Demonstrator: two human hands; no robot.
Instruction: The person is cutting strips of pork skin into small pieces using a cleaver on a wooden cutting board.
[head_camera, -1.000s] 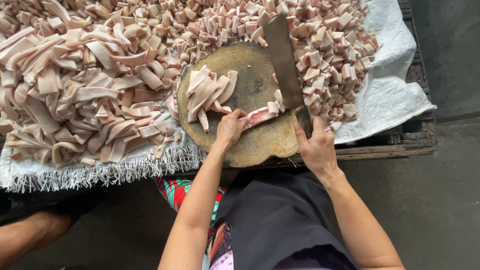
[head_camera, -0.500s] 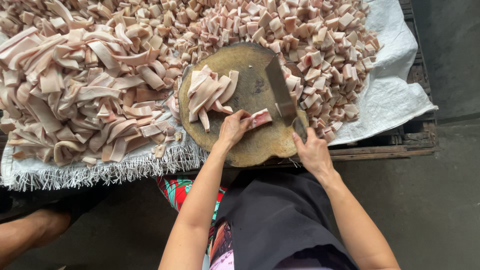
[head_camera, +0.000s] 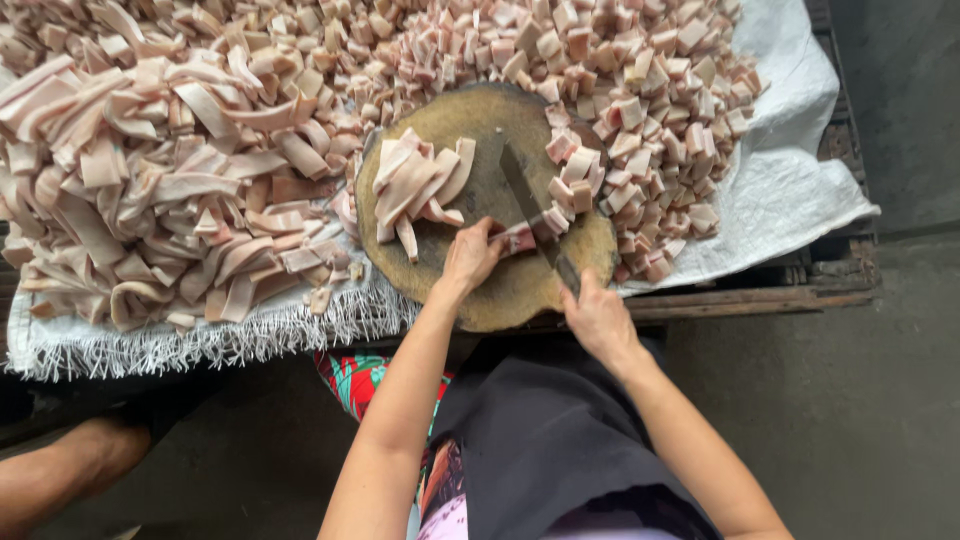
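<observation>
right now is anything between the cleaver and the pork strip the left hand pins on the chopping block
Nothing visible. The cleaver blade lies right at the end of the pork strip that the left hand pins on the round wooden block; the right hand grips the handle.

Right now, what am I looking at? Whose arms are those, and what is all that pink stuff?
You are seeing through a camera worn on a person's head, looking straight down, so the two bare arms at the bottom belong to that person. There is no machine here, just hands.

The right hand grips the handle of a big cleaver, its blade lying on a round wooden chopping block. The left hand pins a strip of meat on the block beside the blade. A small heap of strips waits on the block too.

Around the block, on a white woven sheet, lie long pink strips to the left and small cut cubes to the right.

Bottom left, another person's limb shows.
</observation>
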